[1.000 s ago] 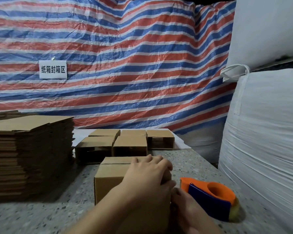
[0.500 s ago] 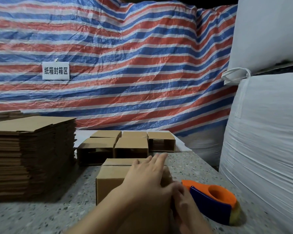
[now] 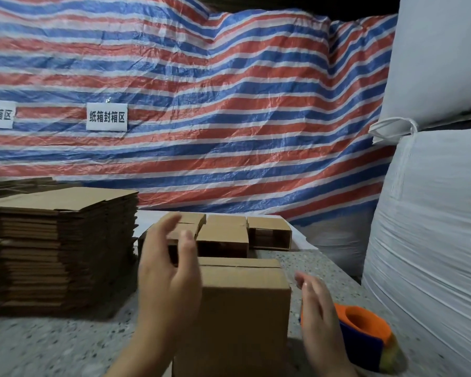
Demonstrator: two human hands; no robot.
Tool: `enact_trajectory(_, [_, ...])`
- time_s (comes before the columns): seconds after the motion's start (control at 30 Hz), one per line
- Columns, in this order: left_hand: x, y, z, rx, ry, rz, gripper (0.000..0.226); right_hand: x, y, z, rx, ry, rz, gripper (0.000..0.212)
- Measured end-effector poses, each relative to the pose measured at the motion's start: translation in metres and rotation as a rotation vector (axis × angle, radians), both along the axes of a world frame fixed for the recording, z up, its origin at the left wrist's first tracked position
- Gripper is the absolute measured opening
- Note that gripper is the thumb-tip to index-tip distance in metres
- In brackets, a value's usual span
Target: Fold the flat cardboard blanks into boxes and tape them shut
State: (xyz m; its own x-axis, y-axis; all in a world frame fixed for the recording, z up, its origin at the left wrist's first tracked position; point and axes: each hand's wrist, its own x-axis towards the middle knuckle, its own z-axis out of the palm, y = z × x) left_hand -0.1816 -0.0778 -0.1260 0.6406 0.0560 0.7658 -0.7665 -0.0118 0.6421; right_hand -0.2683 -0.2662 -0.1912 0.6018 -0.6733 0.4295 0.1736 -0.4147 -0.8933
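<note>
A folded brown cardboard box (image 3: pixel 242 308) stands on the speckled table (image 3: pixel 52 349) right in front of me, its top flaps closed. My left hand (image 3: pixel 169 276) hovers open at the box's left side, fingers spread and lifted off it. On the right side my right hand (image 3: pixel 318 317) is open too, apart from the box. An orange and blue tape dispenser (image 3: pixel 365 338) lies on the table just behind my right hand. A tall stack of flat cardboard blanks (image 3: pixel 60 248) sits at the left.
Several folded boxes (image 3: pixel 223 238) stand in a group at the far edge of the table. Large white woven sacks (image 3: pixel 430 240) rise close on the right. A striped red, white and blue tarpaulin (image 3: pixel 201 104) with white signs hangs behind.
Both hands have come off the box: the left lifted from its top and moved left, the right drew away from its right side. The view has tilted up slightly.
</note>
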Motion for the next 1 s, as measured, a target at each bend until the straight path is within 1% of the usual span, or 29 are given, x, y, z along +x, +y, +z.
enact_trajectory(0.03, [0.004, 0.007, -0.011, 0.042, 0.116, 0.016, 0.051, 0.000, 0.003, -0.002, -0.064, 0.038, 0.019, 0.045])
enact_trajectory(0.07, [0.006, 0.011, -0.022, 0.096, 0.231, -0.010, 0.056, 0.000, 0.006, -0.004, -0.122, 0.082, 0.030, 0.049])
enact_trajectory(0.1, [0.007, 0.012, -0.033, 0.144, 0.325, -0.069, 0.057, 0.001, 0.011, -0.006, -0.163, 0.110, 0.035, 0.048])
enact_trajectory(0.17, [0.005, 0.010, -0.050, 0.183, 0.412, -0.185, 0.046, 0.002, 0.020, -0.010, -0.184, 0.099, 0.012, 0.049])
enact_trajectory(0.2, [0.003, 0.010, -0.055, 0.185, 0.429, -0.214, 0.045, 0.004, 0.023, -0.014, -0.179, 0.077, -0.010, 0.056])
enact_trajectory(0.23, [0.003, 0.010, -0.059, 0.177, 0.437, -0.224, 0.049, 0.005, 0.025, -0.017, -0.154, 0.054, -0.034, 0.063])
enact_trajectory(0.27, [0.004, 0.010, -0.062, 0.170, 0.445, -0.221, 0.054, 0.007, 0.028, -0.020, -0.115, 0.037, -0.054, 0.065])
enact_trajectory(0.33, [0.008, 0.011, -0.065, 0.186, 0.459, -0.198, 0.059, 0.012, 0.032, -0.025, -0.053, 0.019, -0.093, 0.055])
enact_trajectory(0.4, [0.011, 0.010, -0.065, 0.197, 0.480, -0.184, 0.055, 0.018, 0.035, -0.031, -0.028, 0.032, -0.163, 0.042])
enact_trajectory(0.47, [0.013, 0.010, -0.065, 0.158, 0.500, -0.214, 0.048, 0.021, 0.038, -0.034, -0.004, 0.024, -0.217, 0.038])
enact_trajectory(0.57, [0.013, 0.011, -0.066, 0.098, 0.534, -0.268, 0.041, 0.024, 0.040, -0.036, 0.032, -0.020, -0.265, 0.038])
enact_trajectory(0.7, [0.011, 0.008, -0.074, 0.069, 0.562, -0.243, 0.043, 0.026, 0.044, -0.039, 0.071, -0.080, -0.333, 0.042])
enact_trajectory(0.73, [0.012, 0.007, -0.075, 0.071, 0.557, -0.223, 0.041, 0.027, 0.044, -0.039, 0.068, -0.091, -0.337, 0.041])
enact_trajectory(0.8, [0.013, 0.004, -0.079, 0.085, 0.549, -0.191, 0.028, 0.027, 0.043, -0.042, 0.056, -0.091, -0.326, 0.040])
enact_trajectory(0.87, [0.013, 0.004, -0.080, 0.089, 0.544, -0.170, 0.018, 0.027, 0.043, -0.044, 0.056, -0.096, -0.310, 0.045])
enact_trajectory(1.0, [0.016, 0.007, -0.085, 0.100, 0.543, -0.180, 0.027, 0.029, 0.044, -0.047, 0.073, -0.125, -0.345, 0.068])
